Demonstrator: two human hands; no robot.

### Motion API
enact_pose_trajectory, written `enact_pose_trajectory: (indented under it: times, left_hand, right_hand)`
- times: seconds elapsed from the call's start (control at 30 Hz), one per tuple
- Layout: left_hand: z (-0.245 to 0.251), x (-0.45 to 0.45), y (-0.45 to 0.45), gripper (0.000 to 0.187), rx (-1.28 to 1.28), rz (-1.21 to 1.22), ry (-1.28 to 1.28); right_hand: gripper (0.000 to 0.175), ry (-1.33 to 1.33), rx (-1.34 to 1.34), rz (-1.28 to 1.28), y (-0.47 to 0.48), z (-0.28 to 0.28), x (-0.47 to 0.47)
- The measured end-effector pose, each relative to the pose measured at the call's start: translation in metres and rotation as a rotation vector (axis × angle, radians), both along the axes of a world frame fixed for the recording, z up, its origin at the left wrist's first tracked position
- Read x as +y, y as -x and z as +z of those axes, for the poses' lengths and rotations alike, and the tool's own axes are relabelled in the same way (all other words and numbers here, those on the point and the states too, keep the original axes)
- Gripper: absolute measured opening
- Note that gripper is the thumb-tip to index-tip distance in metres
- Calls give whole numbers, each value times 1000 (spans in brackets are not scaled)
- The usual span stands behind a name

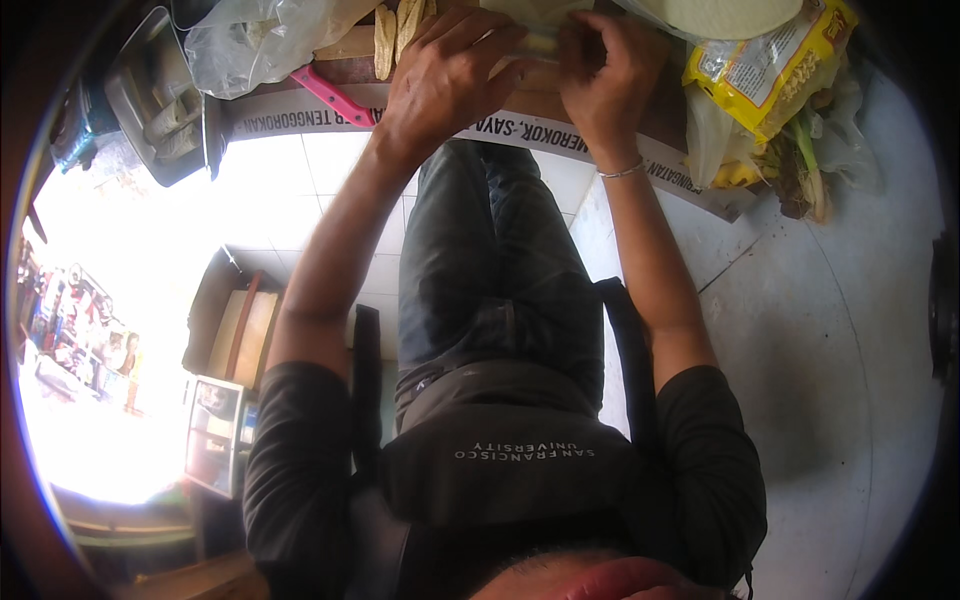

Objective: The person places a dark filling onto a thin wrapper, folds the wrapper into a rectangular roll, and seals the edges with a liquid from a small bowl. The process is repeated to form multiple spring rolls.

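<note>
My left hand (pixel 454 71) is at the table's near edge, fingers and thumb on a pale, thin wrapper (pixel 536 11) with a yellowish strip (pixel 536 43) in it. My right hand (pixel 611 71), a thin bracelet at its wrist, pinches the wrapper's right side; its fingertips are partly hidden and slightly blurred. Flat, yellowish-brown slices (pixel 385 41), which look like banana, lie just left of my left hand. A knife's pink handle (pixel 334 95) points left below them; my left hand hides its blade. At the upper right is a round, pale wrapper sheet or stack (pixel 724 13).
A clear plastic bag (pixel 244 52) and a metal tray (pixel 154 112) are at the left. A yellow food packet (pixel 772 67) and green-stemmed vegetables (pixel 810 169) lie at the right edge. A printed strip (pixel 660 169) runs along the table's front. A glass-fronted cabinet (pixel 215 435) stands lower left.
</note>
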State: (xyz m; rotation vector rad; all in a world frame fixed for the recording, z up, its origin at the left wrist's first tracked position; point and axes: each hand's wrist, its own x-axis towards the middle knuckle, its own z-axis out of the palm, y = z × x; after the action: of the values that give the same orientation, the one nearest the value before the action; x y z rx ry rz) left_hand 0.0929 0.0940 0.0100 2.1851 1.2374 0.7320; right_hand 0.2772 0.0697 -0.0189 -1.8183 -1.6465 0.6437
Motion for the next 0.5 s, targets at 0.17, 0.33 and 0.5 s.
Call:
enact_pose_trajectory:
  times: [0.17, 0.33, 0.5]
  left_hand:
    - [-6, 1, 5, 35, 25, -61, -2]
    - [-21, 0, 10, 29, 17, -42, -107]
    - [-34, -5, 13, 37, 37, -53, -119]
  right_hand:
    - [15, -297, -66, 131, -11, -15, 7]
    - [22, -313, -4, 206, -19, -15, -10]
    - [37, -342, -167, 319, -10, -24, -16]
